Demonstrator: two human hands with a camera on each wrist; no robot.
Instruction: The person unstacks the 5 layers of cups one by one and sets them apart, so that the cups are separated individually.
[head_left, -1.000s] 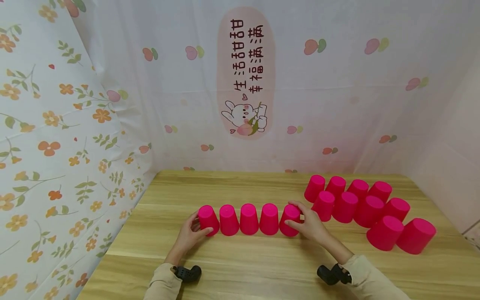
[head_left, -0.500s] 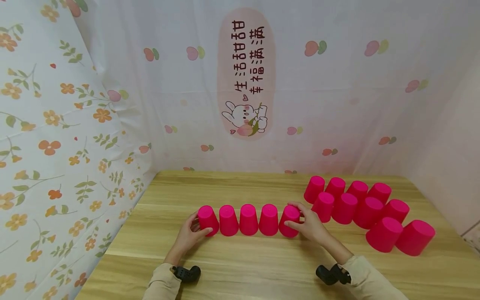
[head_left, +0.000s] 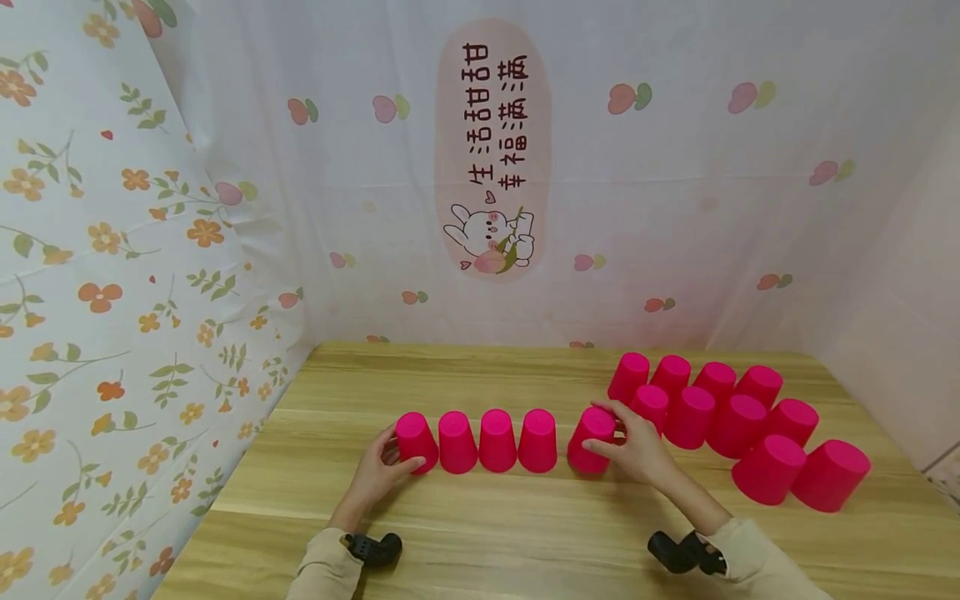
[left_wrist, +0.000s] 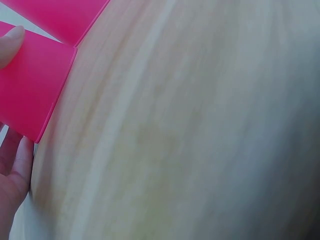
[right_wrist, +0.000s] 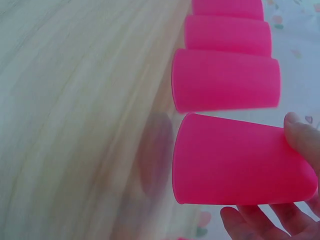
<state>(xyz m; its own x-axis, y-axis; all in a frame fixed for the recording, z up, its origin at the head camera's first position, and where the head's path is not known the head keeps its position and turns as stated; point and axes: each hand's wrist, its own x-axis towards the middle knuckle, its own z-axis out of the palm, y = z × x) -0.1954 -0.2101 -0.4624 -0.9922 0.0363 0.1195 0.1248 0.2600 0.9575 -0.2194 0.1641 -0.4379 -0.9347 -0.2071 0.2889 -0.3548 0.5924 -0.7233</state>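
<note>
Pink row of cups, gap before the right-end cup

Five in line, upside down on the wood-grain worktop, parallel to its far edge and well in from its left edge. Four sit close together; the fifth stands a little apart, towards the right edge.

Left hand: fingers and thumb curved round the left-end cup, thumb on the near face. Right hand: same hold on the right-end cup, spread to its width. Rim down or slightly raised: cannot tell.

Cluster of cups towards the far right corner, its nearest one just behind the right fingers. Main risk, by judgement: a rightward swing knocks that cup. Also, a left-hand push rightward could shunt the close-set neighbours out of line; a hard squeeze might tip either held cup.
</note>
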